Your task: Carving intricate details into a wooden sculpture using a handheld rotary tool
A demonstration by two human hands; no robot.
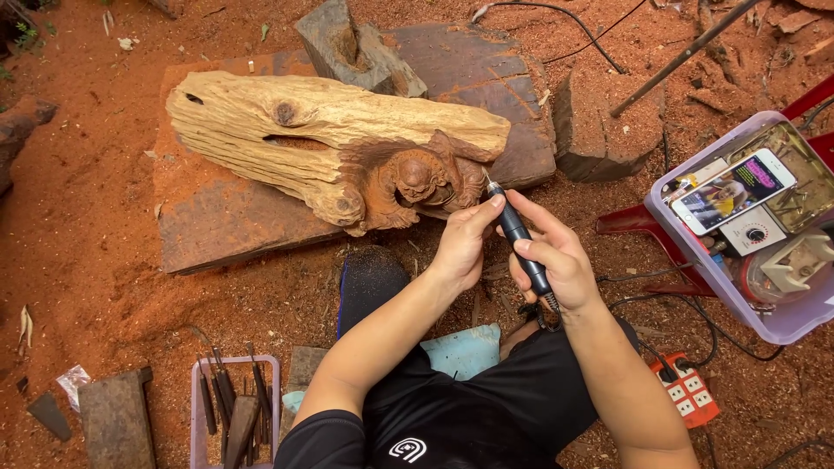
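Hands meet at a black pen-shaped rotary tool (521, 239): the right hand (556, 260) is wrapped around its barrel, fingers closed in a firm grip, while the left hand (465, 243) is curled beside it, thumb and fingertips pinching the tool near its tip. The tool's bit touches the right edge of a small carved figure (426, 178), reddish with dust, cut into the lower end of a pale, weathered log (321, 130). That log lies slantwise on a flat dark wooden slab (208, 217) set on the red, sawdust-covered ground (78, 226), with a grey wedge-shaped block (352, 48) behind it. A cord runs from the tool's rear toward an orange power strip (691, 391) near the right forearm. To the right, a clear plastic bin (773, 326) holds a phone (734, 189) and small parts. At lower left, a small tray (201, 408) holds chisels (234, 404).
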